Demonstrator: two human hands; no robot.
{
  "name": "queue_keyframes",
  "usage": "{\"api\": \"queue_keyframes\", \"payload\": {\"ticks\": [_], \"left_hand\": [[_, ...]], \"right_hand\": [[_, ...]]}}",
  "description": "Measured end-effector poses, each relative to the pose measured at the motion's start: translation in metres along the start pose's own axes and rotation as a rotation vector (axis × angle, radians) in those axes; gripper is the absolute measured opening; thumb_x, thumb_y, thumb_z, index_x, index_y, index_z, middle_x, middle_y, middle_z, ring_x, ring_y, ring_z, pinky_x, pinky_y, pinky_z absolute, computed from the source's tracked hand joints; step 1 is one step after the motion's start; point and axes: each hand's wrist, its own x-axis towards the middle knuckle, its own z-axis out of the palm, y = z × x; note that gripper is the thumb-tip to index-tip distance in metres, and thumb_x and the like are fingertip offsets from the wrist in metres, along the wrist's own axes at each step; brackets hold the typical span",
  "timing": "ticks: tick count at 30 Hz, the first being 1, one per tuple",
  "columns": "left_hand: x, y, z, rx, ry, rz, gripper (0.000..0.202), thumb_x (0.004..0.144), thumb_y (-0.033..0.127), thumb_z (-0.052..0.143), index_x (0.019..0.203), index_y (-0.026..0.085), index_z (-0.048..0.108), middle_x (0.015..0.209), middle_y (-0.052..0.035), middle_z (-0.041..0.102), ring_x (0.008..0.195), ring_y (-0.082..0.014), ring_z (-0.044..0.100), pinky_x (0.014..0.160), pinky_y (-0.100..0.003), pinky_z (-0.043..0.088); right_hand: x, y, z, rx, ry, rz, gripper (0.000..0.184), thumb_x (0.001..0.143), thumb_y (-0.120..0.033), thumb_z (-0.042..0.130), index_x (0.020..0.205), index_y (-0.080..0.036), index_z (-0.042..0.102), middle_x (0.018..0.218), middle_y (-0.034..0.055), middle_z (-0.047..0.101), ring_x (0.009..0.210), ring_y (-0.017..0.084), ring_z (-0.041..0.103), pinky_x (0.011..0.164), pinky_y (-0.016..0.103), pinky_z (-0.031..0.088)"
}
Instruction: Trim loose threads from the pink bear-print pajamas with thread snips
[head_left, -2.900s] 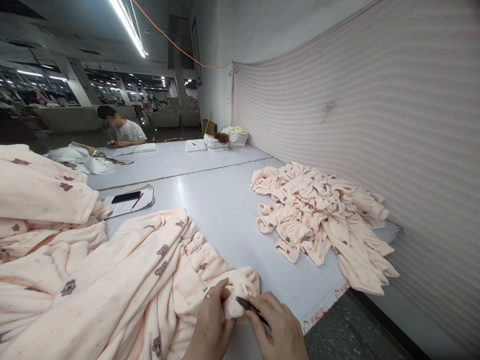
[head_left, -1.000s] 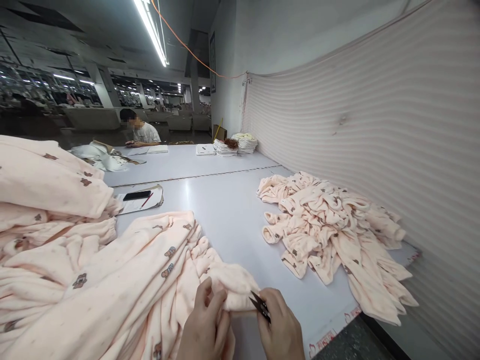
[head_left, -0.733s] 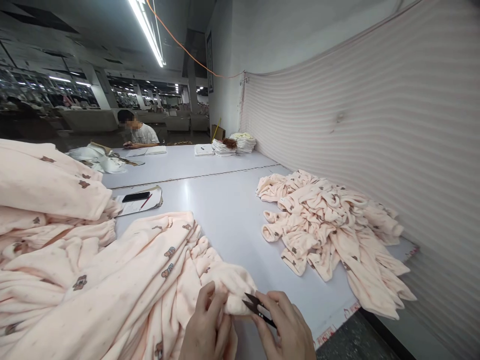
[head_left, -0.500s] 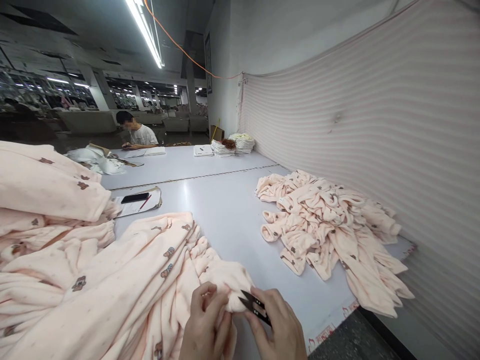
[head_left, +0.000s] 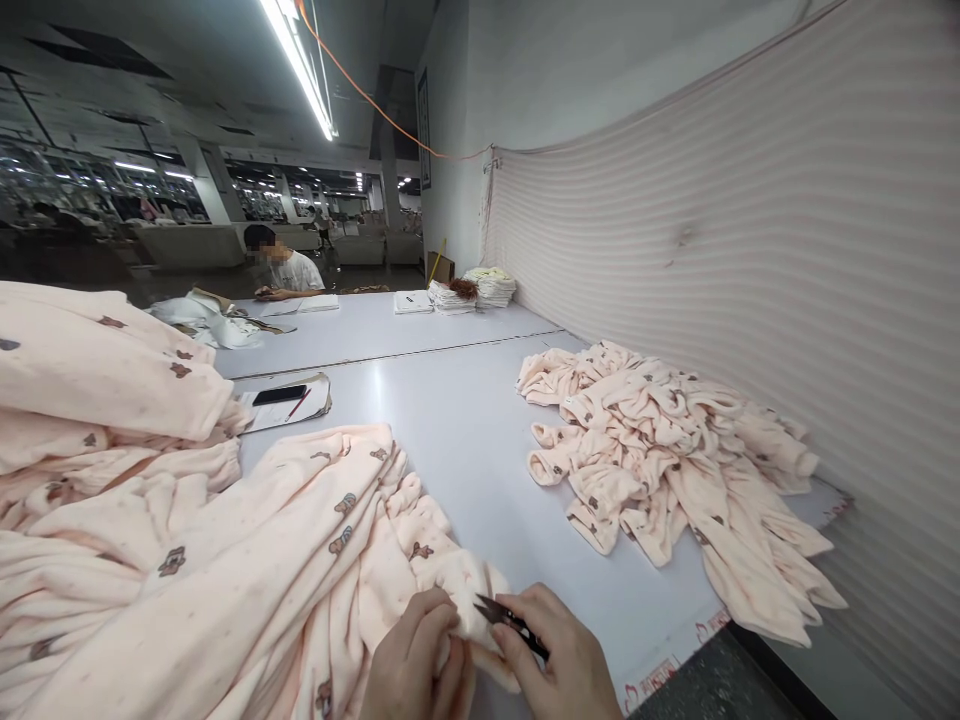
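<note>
A pale pink fleece garment (head_left: 285,560) with small bear prints lies spread before me on the white table (head_left: 457,420). My left hand (head_left: 416,665) pinches its gathered cuff at the bottom edge of the view. My right hand (head_left: 559,660) is closed round small black thread snips (head_left: 506,618), whose blades point left and touch the cuff beside my left fingers.
A heap of similar pink garments (head_left: 667,450) lies at the right near the table edge. A taller stack of pink garments (head_left: 97,390) rises on my left. A clipboard with a phone and pen (head_left: 289,400) lies behind it. A seated person (head_left: 289,270) works at the far table. Striped fabric (head_left: 750,220) hangs along the right.
The cuff has been turned and pulled slightly closer between my hands. The snips stay at the cuff edge, shifting a little left. The view has wobbled slightly.
</note>
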Motion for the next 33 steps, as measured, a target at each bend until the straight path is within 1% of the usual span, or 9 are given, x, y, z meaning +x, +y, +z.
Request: {"api": "queue_keyframes", "payload": {"ticks": [5, 11, 15, 17, 19, 21, 25, 29, 33], "left_hand": [[0.005, 0.003, 0.001, 0.118, 0.033, 0.161, 0.023, 0.069, -0.003, 0.049, 0.074, 0.020, 0.049, 0.075, -0.0044, 0.057, 0.072, -0.0181, 0.058, 0.057, -0.026, 0.050], [0.011, 0.007, -0.005, 0.057, 0.038, 0.021, 0.019, 0.079, 0.005, 0.045, 0.077, 0.021, 0.052, 0.076, -0.0039, 0.061, 0.075, -0.0157, 0.064, 0.065, -0.024, 0.054], [0.008, 0.005, -0.004, 0.007, 0.031, -0.039, 0.017, 0.082, 0.008, 0.046, 0.077, 0.022, 0.055, 0.078, -0.0049, 0.064, 0.086, -0.0175, 0.067, 0.074, -0.025, 0.055], [0.005, 0.001, -0.004, -0.062, 0.006, -0.100, 0.015, 0.081, 0.010, 0.049, 0.079, 0.022, 0.057, 0.080, -0.0053, 0.066, 0.091, -0.0194, 0.067, 0.078, -0.026, 0.055], [0.005, -0.002, -0.005, -0.168, -0.071, -0.280, 0.013, 0.081, 0.014, 0.051, 0.088, 0.022, 0.060, 0.086, -0.0059, 0.069, 0.089, -0.0194, 0.067, 0.078, -0.027, 0.055], [0.007, -0.004, -0.006, -0.337, -0.204, -0.572, 0.018, 0.082, 0.022, 0.053, 0.098, 0.021, 0.061, 0.093, -0.0056, 0.070, 0.086, -0.0186, 0.067, 0.078, -0.027, 0.054], [0.012, -0.005, -0.004, -0.836, -0.402, -1.041, 0.032, 0.078, 0.040, 0.060, 0.102, 0.018, 0.063, 0.085, -0.0042, 0.070, 0.081, -0.0207, 0.065, 0.076, -0.031, 0.051], [0.011, -0.005, 0.001, -1.275, -0.395, -1.211, 0.039, 0.072, 0.045, 0.069, 0.098, 0.016, 0.065, 0.078, -0.0036, 0.068, 0.072, -0.0182, 0.062, 0.071, -0.030, 0.048], [0.011, -0.007, 0.000, -1.497, -0.319, -1.302, 0.028, 0.075, 0.034, 0.071, 0.097, 0.017, 0.065, 0.077, -0.0025, 0.067, 0.070, -0.0145, 0.061, 0.069, -0.026, 0.046]], "right_hand": [[0.000, 0.000, -0.001, 0.031, -0.004, 0.027, 0.029, 0.091, -0.040, 0.044, 0.096, -0.025, 0.068, 0.081, 0.0037, 0.064, 0.073, 0.016, 0.063, 0.049, 0.017, 0.041], [-0.001, 0.005, 0.002, 0.099, 0.052, 0.028, 0.029, 0.090, -0.040, 0.045, 0.094, -0.024, 0.069, 0.080, 0.0035, 0.064, 0.071, 0.015, 0.063, 0.044, 0.017, 0.039], [-0.003, 0.008, 0.007, 0.101, 0.101, 0.053, 0.029, 0.091, -0.040, 0.042, 0.092, -0.024, 0.067, 0.080, 0.0030, 0.064, 0.073, 0.016, 0.064, 0.054, 0.019, 0.045], [-0.006, 0.011, 0.014, 0.069, 0.153, 0.050, 0.025, 0.085, -0.041, 0.051, 0.099, -0.025, 0.064, 0.084, 0.0026, 0.065, 0.075, 0.018, 0.064, 0.061, 0.022, 0.048], [-0.008, 0.016, 0.022, 0.012, 0.202, 0.037, 0.025, 0.079, -0.036, 0.056, 0.102, -0.027, 0.061, 0.089, 0.0014, 0.066, 0.076, 0.019, 0.065, 0.065, 0.025, 0.049], [-0.007, 0.023, 0.029, -0.047, 0.269, 0.054, 0.022, 0.080, -0.029, 0.049, 0.100, -0.028, 0.058, 0.090, 0.0007, 0.067, 0.077, 0.020, 0.065, 0.065, 0.027, 0.048], [0.006, 0.030, 0.029, -0.081, 0.379, 0.143, 0.010, 0.084, -0.028, 0.044, 0.088, -0.025, 0.052, 0.079, 0.0007, 0.065, 0.071, 0.020, 0.064, 0.062, 0.027, 0.046], [0.011, 0.025, 0.014, -0.023, 0.182, 0.148, 0.016, 0.086, -0.034, 0.050, 0.074, -0.023, 0.055, 0.072, -0.0008, 0.060, 0.066, 0.016, 0.061, 0.061, 0.023, 0.044], [0.000, 0.018, -0.002, 0.146, 0.016, 0.095, 0.023, 0.084, -0.035, 0.054, 0.103, -0.028, 0.065, 0.088, 0.0012, 0.063, 0.081, 0.017, 0.064, 0.071, 0.022, 0.048]]}}
